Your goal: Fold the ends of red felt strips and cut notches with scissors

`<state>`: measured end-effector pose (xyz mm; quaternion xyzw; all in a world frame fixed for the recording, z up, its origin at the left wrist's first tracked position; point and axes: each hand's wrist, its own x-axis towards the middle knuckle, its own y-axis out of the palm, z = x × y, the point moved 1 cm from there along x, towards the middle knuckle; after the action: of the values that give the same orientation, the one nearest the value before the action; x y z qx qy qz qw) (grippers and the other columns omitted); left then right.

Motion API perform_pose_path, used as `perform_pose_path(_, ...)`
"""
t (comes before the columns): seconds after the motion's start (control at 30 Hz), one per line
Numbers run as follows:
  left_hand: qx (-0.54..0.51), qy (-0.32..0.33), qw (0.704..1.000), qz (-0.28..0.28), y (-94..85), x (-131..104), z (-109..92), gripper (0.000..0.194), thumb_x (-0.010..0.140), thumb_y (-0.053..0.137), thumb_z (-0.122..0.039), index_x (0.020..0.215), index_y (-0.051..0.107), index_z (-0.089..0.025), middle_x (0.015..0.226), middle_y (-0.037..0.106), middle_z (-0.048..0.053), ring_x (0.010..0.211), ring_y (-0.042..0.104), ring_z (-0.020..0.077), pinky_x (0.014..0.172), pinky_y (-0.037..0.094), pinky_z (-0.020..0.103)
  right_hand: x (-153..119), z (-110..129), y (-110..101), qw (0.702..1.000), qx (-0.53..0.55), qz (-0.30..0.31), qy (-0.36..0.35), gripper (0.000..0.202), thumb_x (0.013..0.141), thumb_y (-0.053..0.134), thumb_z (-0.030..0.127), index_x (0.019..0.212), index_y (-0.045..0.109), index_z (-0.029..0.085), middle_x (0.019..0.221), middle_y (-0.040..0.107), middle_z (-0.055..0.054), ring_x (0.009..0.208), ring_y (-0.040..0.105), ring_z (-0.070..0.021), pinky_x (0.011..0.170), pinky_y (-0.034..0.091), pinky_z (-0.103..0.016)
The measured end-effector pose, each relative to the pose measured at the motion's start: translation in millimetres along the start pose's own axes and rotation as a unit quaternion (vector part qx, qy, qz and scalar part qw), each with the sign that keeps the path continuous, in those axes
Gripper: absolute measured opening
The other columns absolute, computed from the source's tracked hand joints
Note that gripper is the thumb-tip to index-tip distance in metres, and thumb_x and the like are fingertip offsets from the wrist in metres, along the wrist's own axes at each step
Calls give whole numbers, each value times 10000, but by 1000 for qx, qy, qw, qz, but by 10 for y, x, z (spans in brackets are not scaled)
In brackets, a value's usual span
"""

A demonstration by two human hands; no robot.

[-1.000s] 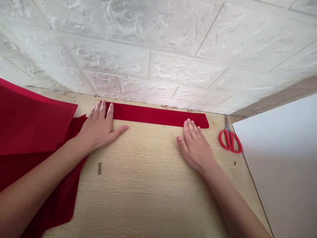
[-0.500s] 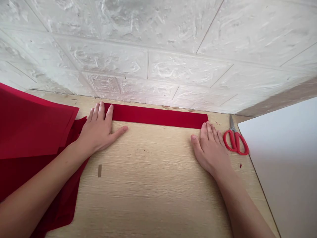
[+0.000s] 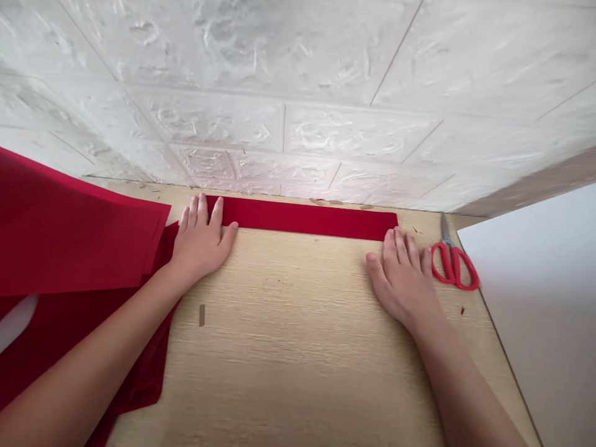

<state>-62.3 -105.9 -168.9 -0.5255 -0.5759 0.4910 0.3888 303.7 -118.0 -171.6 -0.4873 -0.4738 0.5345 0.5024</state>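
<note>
A long, narrow red strip (image 3: 302, 217), paper or fabric, lies flat along the back of the wooden table. Over its left end rest the fingers of my left hand (image 3: 202, 239), stretched out and holding nothing. At the strip's right end, the fingertips of my right hand (image 3: 405, 270) touch its lower corner, fingers extended and thumb apart. Just right of that hand lie red-handled scissors (image 3: 452, 264), blades pointing toward the wall. Larger red sheets (image 3: 79, 242) are piled on the left, partly beneath my left forearm.
A white brick-patterned wall (image 3: 242, 74) rises behind the table (image 3: 288, 347). A white panel (image 3: 535, 298) borders the right side. A small brown tape piece (image 3: 202, 315) and red scraps (image 3: 462, 310) lie on the tabletop.
The whole view has shifted slightly, so things appear further right. My left thumb has drawn in closer to its fingers. Both hands stay at the strip's ends.
</note>
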Motion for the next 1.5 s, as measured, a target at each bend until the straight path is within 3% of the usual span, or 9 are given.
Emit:
perform_pose_path(0.17, -1, 4, 1000, 1, -15, -6, 5, 842, 987, 183, -583, 1638, 261, -55, 1736, 100, 237, 1617, 83, 411, 1288, 127, 601, -64, 382, -184, 993, 13, -73, -95, 804, 1054, 199, 554, 1660, 185, 25, 1733, 181, -195, 1628, 37, -374, 1273, 22, -688)
perform_pose_path(0.3, -3, 6, 1000, -3, -16, -12, 16, 842, 988, 193, -587, 1641, 254, -59, 1737, 115, 226, 1616, 99, 411, 1287, 134, 598, -71, 1221, -223, 954, 45, 15, -295, 814, 1056, 214, 604, 1666, 212, 66, 1740, 168, -121, 1636, 49, -304, 1326, 16, -565)
perform_pose_path(0.37, 0, 6, 1000, -5, -14, -13, 18, 834, 989, 204, -580, 1641, 258, -62, 1736, 122, 227, 1614, 110, 410, 1287, 139, 596, -50, 1648, -194, 928, 67, 15, -367, 814, 1062, 220, 609, 1651, 255, 48, 1735, 187, -118, 1636, 71, -285, 1335, -7, -523)
perform_pose_path(0.43, 7, 6, 1000, -6, -13, -13, 15, 818, 991, 228, -564, 1639, 267, -65, 1733, 131, 233, 1614, 121, 404, 1286, 146, 591, -14, 1949, -141, 924, 75, 14, -375, 812, 1068, 219, 606, 1632, 296, 26, 1733, 196, -116, 1635, 91, -276, 1340, 10, -494)
perform_pose_path(0.53, 20, -2, 1000, -4, -13, -13, 3, 790, 1000, 262, -533, 1639, 265, -69, 1726, 138, 252, 1618, 119, 383, 1296, 138, 559, 23, 2099, -54, 938, 65, 29, -338, 813, 1072, 216, 607, 1619, 320, 15, 1726, 214, -128, 1629, 113, -305, 1334, 55, -530)
perform_pose_path(0.67, 24, -8, 1000, -3, -21, -20, -13, 766, 1020, 250, -518, 1644, 247, -74, 1722, 139, 263, 1621, 110, 366, 1305, 127, 534, 7, 1906, -35, 949, 42, 16, -312, 822, 1067, 208, 630, 1619, 331, 33, 1713, 255, -142, 1626, 138, -304, 1324, 65, -573)
perform_pose_path(1.07, 20, 4, 1000, -6, 12, -14, 33, 799, 1010, 194, -548, 1635, 264, -55, 1720, 144, 272, 1620, 107, 377, 1307, 108, 543, -70, 867, -43, 979, -44, -57, -190, 706, 1072, 300, 577, 1561, 479, 100, 1695, 303, -214, 1607, 200, -357, 1287, 85, -614)
perform_pose_path(1.33, 20, 3, 1000, -5, 12, -9, 12, 881, 976, 119, -608, 1629, 272, -36, 1719, 148, 276, 1623, 101, 371, 1307, 107, 545, 24, 232, -109, 984, -128, -93, -88, 647, 1081, 301, 474, 1500, 547, 47, 1640, 398, -239, 1563, 308, -378, 1247, 235, -618)
perform_pose_path(1.5, 25, 3, 1000, -3, 7, -4, 9, 910, 969, 103, -628, 1624, 276, -20, 1713, 160, 284, 1623, 109, 371, 1309, 112, 547, 20, 38, -154, 983, -145, -95, -63, 637, 1087, 285, 450, 1494, 559, 44, 1612, 447, -233, 1548, 344, -381, 1230, 296, -590)
